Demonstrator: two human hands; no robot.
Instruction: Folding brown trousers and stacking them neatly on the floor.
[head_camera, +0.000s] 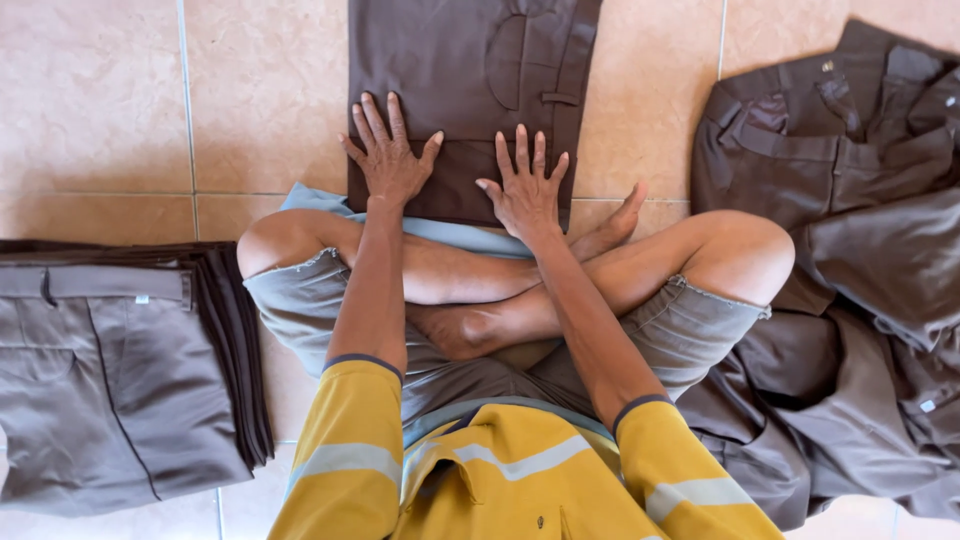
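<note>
With the left hand (388, 160) and right hand (525, 190) both open and pressed flat on the folded brown trousers (455, 90) directly ahead, uneven pressure could skew the fold or trap creases.

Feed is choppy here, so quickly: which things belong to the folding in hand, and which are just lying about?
In hand:
left hand and right hand, both flat on the folded trousers
folded stack
loose pile

Lying about:
blue cloth under the legs
tiled floor
</note>
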